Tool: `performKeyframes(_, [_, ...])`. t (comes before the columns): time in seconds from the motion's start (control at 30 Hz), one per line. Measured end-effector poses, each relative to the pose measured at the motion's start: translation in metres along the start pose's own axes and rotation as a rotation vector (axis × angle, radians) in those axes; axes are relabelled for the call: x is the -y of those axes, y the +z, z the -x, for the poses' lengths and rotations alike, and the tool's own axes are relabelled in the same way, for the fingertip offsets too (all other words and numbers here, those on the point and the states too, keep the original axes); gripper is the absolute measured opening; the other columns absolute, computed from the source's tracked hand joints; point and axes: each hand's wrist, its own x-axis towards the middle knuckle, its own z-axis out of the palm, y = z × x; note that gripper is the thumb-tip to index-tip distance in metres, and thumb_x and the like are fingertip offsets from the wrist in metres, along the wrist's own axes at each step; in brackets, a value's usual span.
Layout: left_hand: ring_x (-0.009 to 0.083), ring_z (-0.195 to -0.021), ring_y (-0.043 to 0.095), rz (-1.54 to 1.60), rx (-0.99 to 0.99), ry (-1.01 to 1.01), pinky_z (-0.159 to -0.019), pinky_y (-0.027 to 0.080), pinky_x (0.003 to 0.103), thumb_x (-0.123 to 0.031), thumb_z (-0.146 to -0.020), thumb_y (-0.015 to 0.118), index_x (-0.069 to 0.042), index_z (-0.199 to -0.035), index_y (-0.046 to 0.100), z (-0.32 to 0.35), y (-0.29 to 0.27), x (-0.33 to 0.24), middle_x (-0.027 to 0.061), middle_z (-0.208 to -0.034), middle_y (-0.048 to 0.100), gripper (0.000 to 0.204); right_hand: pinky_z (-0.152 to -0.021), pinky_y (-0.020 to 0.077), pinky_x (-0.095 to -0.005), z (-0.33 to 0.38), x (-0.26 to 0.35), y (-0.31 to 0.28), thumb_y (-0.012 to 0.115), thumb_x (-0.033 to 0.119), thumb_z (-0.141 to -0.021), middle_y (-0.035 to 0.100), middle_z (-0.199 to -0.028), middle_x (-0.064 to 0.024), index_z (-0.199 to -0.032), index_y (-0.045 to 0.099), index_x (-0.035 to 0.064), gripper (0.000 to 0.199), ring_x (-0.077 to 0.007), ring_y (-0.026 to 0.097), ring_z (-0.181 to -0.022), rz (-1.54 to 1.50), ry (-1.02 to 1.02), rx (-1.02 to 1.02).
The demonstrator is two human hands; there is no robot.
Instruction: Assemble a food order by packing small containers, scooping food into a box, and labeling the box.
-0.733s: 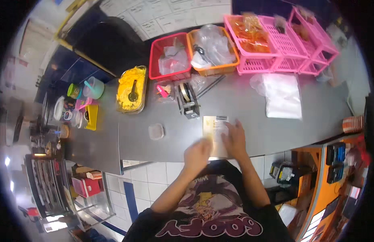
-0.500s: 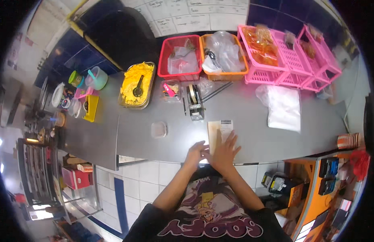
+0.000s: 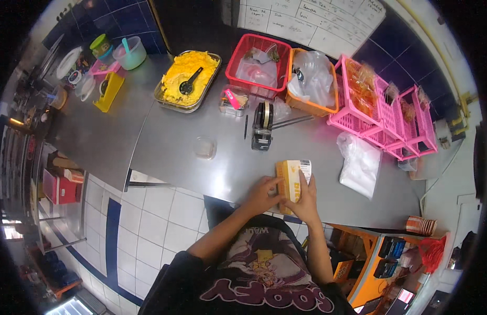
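Observation:
A small yellow-and-white cardboard box (image 3: 292, 181) lies at the front edge of the steel counter, with a white printed label at its far end. My left hand (image 3: 264, 195) presses curled fingers against the box's left side. From the right, my right hand (image 3: 305, 202) grips it, fingers lying along the top and right side and the thumb at the near part. Both hands partly cover the near end of the box. Beyond it stands a black tape dispenser (image 3: 263, 126), and to the left is a small clear lidded tub (image 3: 205, 147).
A glass dish (image 3: 172, 107) of yellow shredded food holds a black spoon. Behind are a red basket (image 3: 233, 58), an orange basket (image 3: 312, 108) and pink racks (image 3: 353, 119) with packets. White plastic bags (image 3: 359, 168) lie at right. A yellow holder (image 3: 110, 92) stands at left.
The view has turned and shifted. My left hand has come up along the box's left side, and the box's printed yellow-and-white face now shows between my hands.

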Motion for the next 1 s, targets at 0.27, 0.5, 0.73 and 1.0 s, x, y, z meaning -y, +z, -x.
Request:
performKeyframes(0.27, [0.0311,-0.100,0.062,-0.147,0.011,0.035,-0.085,0.053,0.041,-0.026,-0.078,0.080,-0.009,-0.130,0.060,-0.011,-0.001,0.001,0.0158,-0.117,0.058,0.058,-0.109,0.0302,-0.0574,0.011,0.018,0.023,0.083,0.032,-0.061,0.017,-0.153,-0.0367,-0.154,0.032,0.0245,0.106,-0.0529,0.029,-0.137,0.360,0.070,0.007])
performKeyframes(0.5, [0.0245,-0.093,0.065,0.054,0.013,-0.102,-0.079,0.057,0.040,-0.030,-0.083,0.080,0.001,-0.136,0.046,0.017,-0.004,0.016,0.0191,-0.122,0.054,0.069,-0.119,0.0184,-0.0520,-0.001,0.003,-0.009,0.072,0.012,-0.067,0.019,-0.156,-0.0343,-0.155,0.029,0.0162,0.098,-0.0468,0.013,-0.149,-0.310,0.013,0.141])
performKeyframes(0.73, [0.0221,-0.095,0.064,0.155,0.021,-0.326,-0.077,0.056,0.036,-0.028,-0.082,0.080,0.003,-0.140,0.033,0.015,-0.007,0.011,0.0175,-0.119,0.054,0.081,-0.122,0.0088,-0.0388,-0.006,0.003,-0.019,0.057,0.000,-0.066,0.018,-0.163,-0.0151,-0.157,0.020,0.0079,0.099,-0.0296,0.005,-0.152,-0.621,0.083,0.248])
performKeyframes(1.0, [0.0425,-0.110,0.059,-0.501,-0.279,0.247,-0.097,0.050,0.041,-0.017,-0.078,0.077,-0.002,-0.149,0.025,-0.042,-0.031,-0.020,0.0217,-0.126,0.055,0.090,-0.120,0.0170,-0.0395,-0.019,-0.013,-0.034,0.062,0.002,-0.066,0.030,-0.159,-0.0163,-0.152,0.035,0.0065,0.090,-0.0291,0.014,-0.152,-0.745,0.014,0.250])
